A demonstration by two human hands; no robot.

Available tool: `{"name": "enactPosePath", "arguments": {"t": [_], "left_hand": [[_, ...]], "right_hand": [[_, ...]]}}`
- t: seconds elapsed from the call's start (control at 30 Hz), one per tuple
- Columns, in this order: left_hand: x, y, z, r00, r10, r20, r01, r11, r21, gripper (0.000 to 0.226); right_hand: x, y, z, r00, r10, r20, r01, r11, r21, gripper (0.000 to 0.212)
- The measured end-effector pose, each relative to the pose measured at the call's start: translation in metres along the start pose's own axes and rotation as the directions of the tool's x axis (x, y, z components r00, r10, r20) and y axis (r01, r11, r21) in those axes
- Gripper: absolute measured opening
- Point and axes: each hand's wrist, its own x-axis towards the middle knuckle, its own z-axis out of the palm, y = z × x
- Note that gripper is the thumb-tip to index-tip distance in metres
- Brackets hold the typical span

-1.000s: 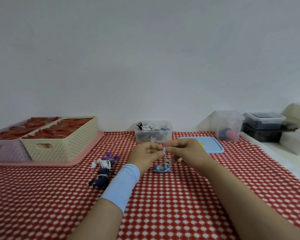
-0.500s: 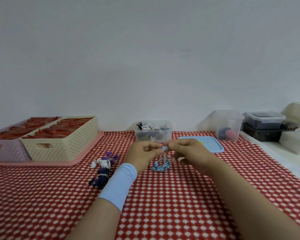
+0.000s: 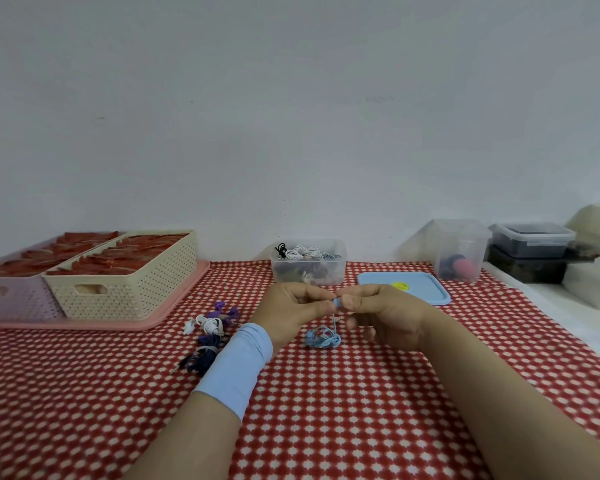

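– Red-checked cloth (image 3: 326, 427) is spread out. What is seen left of the clear tub (image 3: 309, 271)?
– Coiled cables (image 3: 208, 325) are laid there.
– And directly before the tub?
– A blue cable end (image 3: 337, 302) is pinched by the left hand (image 3: 291, 313) and the right hand (image 3: 385, 317), fingertips held together; its blue coil (image 3: 323, 339) is laid on the cloth.

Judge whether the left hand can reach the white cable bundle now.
Probably yes: the white cable bundle lies uncovered close beside the left hand, though that hand pinches the blue cable.
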Motion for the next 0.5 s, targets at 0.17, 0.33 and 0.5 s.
{"name": "enactPosePath", "arguments": {"t": [0.17, 0.33, 0.5], "left_hand": [[0.0013, 0.0003, 0.0003, 0.999, -0.039, -0.019, 0.037, 0.997, -0.075, 0.018], [0.0008, -0.0004, -0.0006, 0.999, -0.051, -0.017, 0.051, 0.998, -0.039, 0.013], [0.0021, -0.0041, -0.002, 0.998, -0.054, -0.031, 0.053, 0.998, -0.031, 0.012]], "right_hand": [[-0.0016, -0.0021, 0.0016, 0.999, -0.043, 0.024, 0.042, 0.998, 0.056, 0.026], [-0.0018, -0.0006, 0.0036, 0.999, -0.052, 0.015, 0.052, 0.998, 0.035, 0.024], [0.0023, 0.0009, 0.0061, 0.998, -0.052, -0.035, 0.052, 0.999, 0.007, 0.014]]}}
